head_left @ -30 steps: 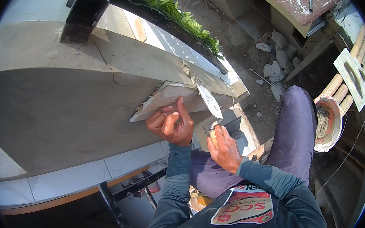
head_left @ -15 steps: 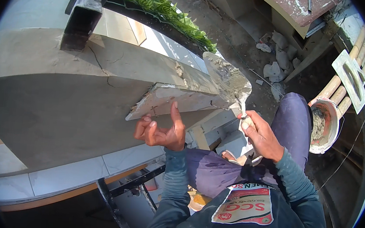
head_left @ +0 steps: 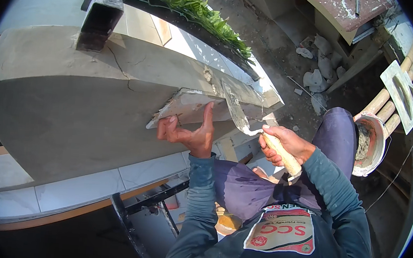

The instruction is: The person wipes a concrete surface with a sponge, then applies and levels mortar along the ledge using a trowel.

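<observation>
My left hand [head_left: 191,135] holds a flat whitish board [head_left: 179,107] against the grey plastered ledge [head_left: 70,112], its index finger extended upward on the board and the others bent near the lower edge. The board has ragged edges. To the right, my right hand [head_left: 291,146] grips the pale wooden handle of a trowel [head_left: 237,112]; the mortar-smeared blade stands on edge at the ledge's upper corner, beside the board. Lumps of mortar [head_left: 210,80] cling to that corner above the board.
A black metal post [head_left: 95,21] and leafy greenery [head_left: 188,2] top the ledge. White tiles [head_left: 78,191] and a black metal frame [head_left: 134,221] lie below. A mortar bucket [head_left: 369,145], bamboo poles [head_left: 367,111] and a plastering float [head_left: 398,96] are at right. Rubble bags [head_left: 319,77] lie on the ground beyond.
My right hand has risen with the trowel; its blade swung up broad-side, then turned edge-on against the ledge's corner. My left hand has stayed at the board, its index finger straightening.
</observation>
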